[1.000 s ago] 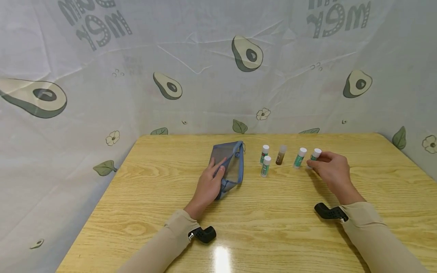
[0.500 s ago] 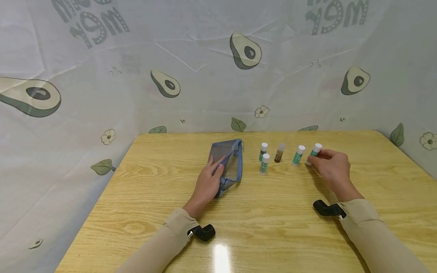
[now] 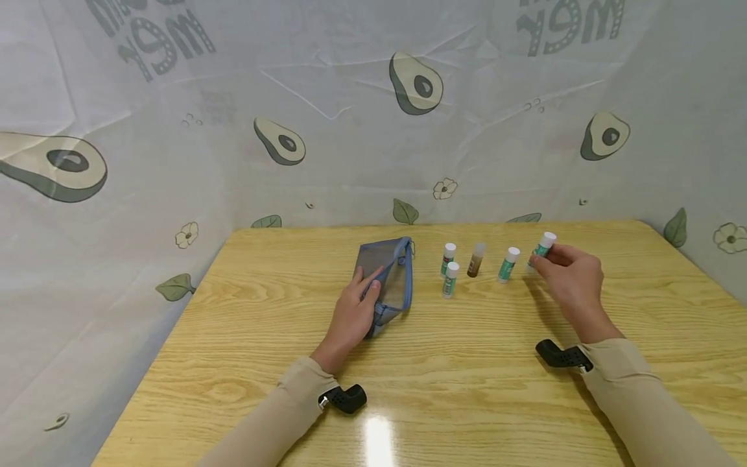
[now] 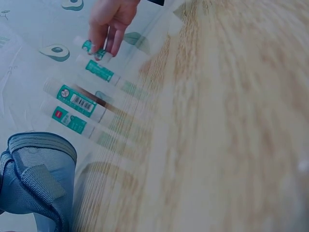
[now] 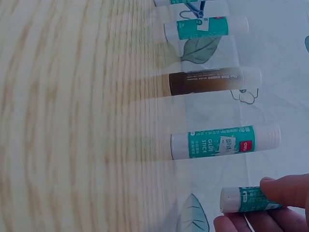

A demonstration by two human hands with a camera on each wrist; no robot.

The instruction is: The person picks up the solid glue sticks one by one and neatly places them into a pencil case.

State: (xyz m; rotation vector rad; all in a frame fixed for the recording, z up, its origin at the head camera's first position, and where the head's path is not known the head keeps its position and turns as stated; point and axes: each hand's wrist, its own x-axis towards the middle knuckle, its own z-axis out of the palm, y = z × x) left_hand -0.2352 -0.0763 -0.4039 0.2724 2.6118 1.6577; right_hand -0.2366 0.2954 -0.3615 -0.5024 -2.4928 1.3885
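In the head view my left hand [image 3: 353,311] holds a blue-grey mesh zip pouch [image 3: 382,256] at its near left side, the index finger straight along the mesh and the thumb at the mouth. The pouch's mouth faces right. My right hand [image 3: 574,279] pinches a white-capped green glue stick [image 3: 543,248] between thumb and fingers. In the right wrist view this glue stick [image 5: 251,199] is raised off the table, cap hidden by the hand. Beside it stands another green glue stick [image 3: 509,264]. In the left wrist view the pouch [image 4: 43,169] fills the lower left corner.
Between pouch and right hand stand a brown glue stick [image 3: 475,261] with a clear cap and two green glue sticks, one at the back [image 3: 447,259] and one nearer [image 3: 450,281]. The wooden table [image 3: 455,363] ends at a patterned cloth backdrop [image 3: 344,162].
My right hand has lifted the rightmost glue stick a little off the table and tilted it. My left hand stays on the pouch. The head view has shifted slightly.
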